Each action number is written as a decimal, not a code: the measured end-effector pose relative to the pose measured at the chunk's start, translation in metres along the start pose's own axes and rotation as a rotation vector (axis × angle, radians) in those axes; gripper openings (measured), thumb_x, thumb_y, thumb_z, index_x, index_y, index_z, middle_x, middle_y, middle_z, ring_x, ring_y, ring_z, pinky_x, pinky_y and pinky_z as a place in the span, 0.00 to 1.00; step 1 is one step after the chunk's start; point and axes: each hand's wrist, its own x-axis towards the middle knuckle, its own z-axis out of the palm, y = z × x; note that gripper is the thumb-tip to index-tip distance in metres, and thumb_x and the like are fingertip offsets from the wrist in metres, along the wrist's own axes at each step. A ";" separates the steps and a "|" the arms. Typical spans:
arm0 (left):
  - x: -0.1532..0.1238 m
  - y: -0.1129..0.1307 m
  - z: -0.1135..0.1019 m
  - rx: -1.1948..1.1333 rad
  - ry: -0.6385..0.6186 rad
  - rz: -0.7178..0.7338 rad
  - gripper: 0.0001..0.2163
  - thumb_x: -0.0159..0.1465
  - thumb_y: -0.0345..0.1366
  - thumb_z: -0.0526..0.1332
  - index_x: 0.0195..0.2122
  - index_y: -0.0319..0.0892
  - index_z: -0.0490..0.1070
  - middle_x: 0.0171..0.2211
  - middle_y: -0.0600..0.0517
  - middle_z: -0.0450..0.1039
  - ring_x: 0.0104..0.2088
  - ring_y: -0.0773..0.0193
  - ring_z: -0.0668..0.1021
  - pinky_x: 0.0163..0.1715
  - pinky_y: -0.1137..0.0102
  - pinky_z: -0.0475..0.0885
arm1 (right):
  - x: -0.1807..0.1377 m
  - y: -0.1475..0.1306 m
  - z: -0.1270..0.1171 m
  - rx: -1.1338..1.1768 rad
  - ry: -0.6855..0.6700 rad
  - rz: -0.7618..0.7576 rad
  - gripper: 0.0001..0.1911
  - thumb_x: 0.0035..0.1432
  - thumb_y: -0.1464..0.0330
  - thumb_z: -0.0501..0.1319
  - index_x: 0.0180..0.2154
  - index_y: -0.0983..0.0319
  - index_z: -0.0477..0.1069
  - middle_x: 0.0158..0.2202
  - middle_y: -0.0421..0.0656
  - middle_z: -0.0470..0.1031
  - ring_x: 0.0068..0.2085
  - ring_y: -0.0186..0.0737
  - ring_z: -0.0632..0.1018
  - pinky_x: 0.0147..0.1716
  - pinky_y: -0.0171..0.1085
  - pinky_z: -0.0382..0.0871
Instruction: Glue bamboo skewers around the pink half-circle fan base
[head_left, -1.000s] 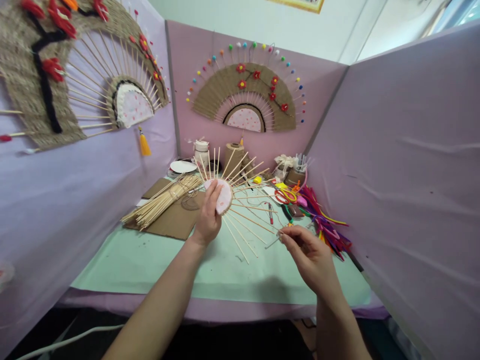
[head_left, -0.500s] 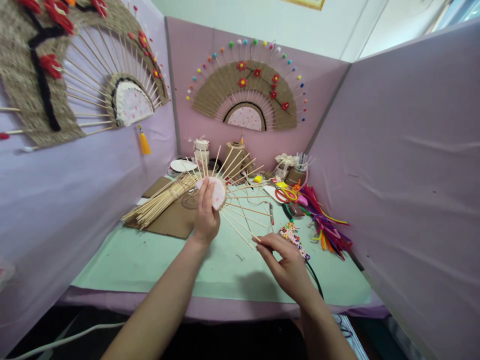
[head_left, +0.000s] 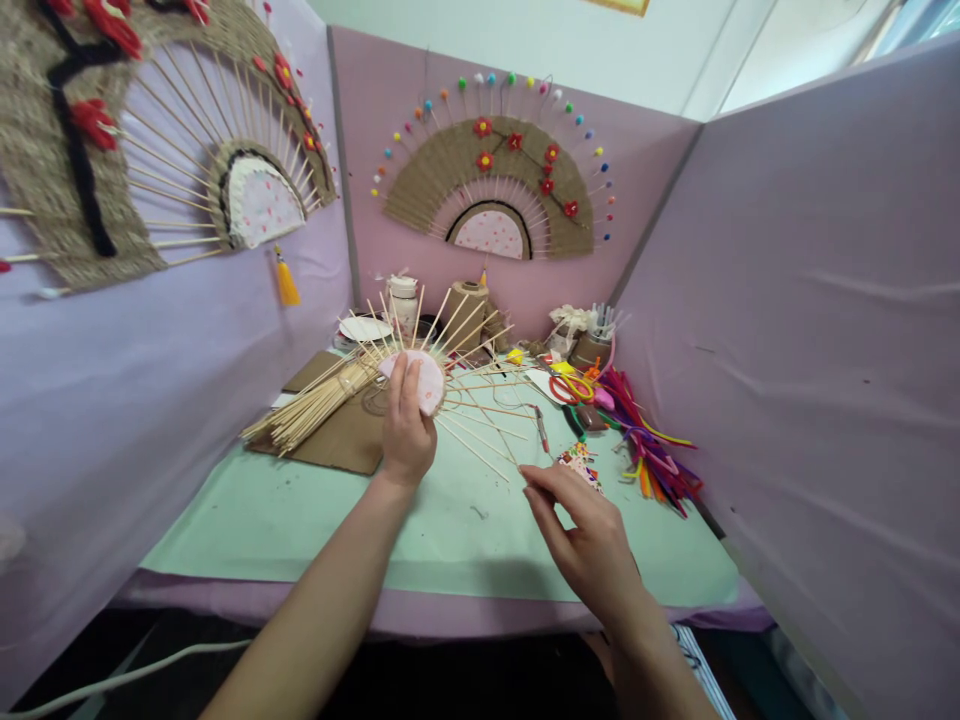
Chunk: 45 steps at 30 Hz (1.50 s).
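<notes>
My left hand (head_left: pixel 409 440) is closed on the small fan (head_left: pixel 430 384), fingers lying across its rounded pink-patterned white base. Thin wooden sticks (head_left: pixel 480 458) fan out from that base, upward and to the right. To the right, my right hand (head_left: pixel 577 515) pinches a thin brown twine (head_left: pixel 501 440) between thumb and fingertips. The twine runs taut up to the left among the sticks; where it is fastened is hard to see. The lowest stick tips end just left of my right fingertips, apart from them.
A bundle of sticks (head_left: pixel 315 405) lies on cardboard (head_left: pixel 341 448) at left. Twine spool (head_left: pixel 469 305) and white jar (head_left: pixel 403 305) stand behind. Scissors (head_left: pixel 574 385), a pen (head_left: pixel 541 428), a patterned glue gun (head_left: pixel 581 463) and pipe cleaners (head_left: pixel 652 440) lie right. Finished fans (head_left: pixel 420 175) hang on the partitions.
My right hand has moved slightly right and away from the stick tips, with the twine stretched to it. The fan and my left hand have shifted slightly left.
</notes>
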 end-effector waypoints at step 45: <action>0.002 0.009 0.018 -0.808 0.257 -0.730 0.20 0.63 0.51 0.58 0.45 0.38 0.73 0.39 0.43 0.80 0.44 0.53 0.82 0.49 0.58 0.76 | 0.096 0.123 0.007 -0.619 -0.493 0.543 0.09 0.60 0.69 0.60 0.37 0.68 0.77 0.39 0.57 0.80 0.45 0.51 0.79 0.42 0.40 0.68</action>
